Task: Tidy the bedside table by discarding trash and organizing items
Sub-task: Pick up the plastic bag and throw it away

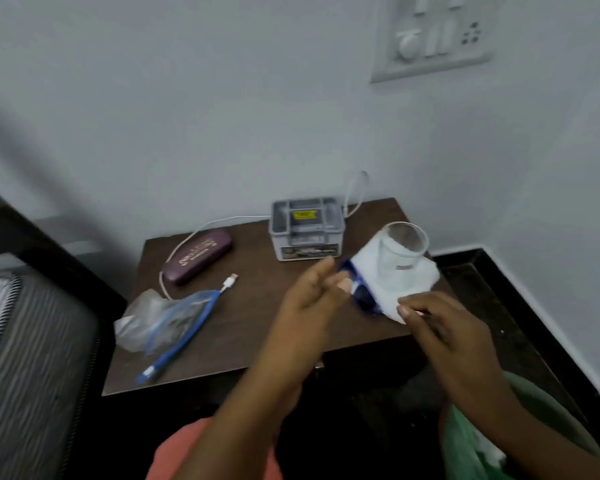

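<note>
L hand is hovering flat at approx 4 o'clock on the counter, fingers straight and gripping nothing, tips just beside a dark blue packet. It's prob. steadying the pile. R hand is curling at 5 o'clock, fingertips seemingly pinching the near corner of the white tissue, though blur is making that hard to confirm. The tissue is soft and crumpled, likely trash. It's sitting under a clear glass at 2 o'clock, upright and smooth, so it's pinned and will need lifting first.

Other items:
- Grey plastic organiser box w/ compartments is sitting at 12.
- Hard purple glasses case is lying at 10, w/ a white cable looping around it.
- Crinkly zip bag and blue pen are lying at 8.
</note>
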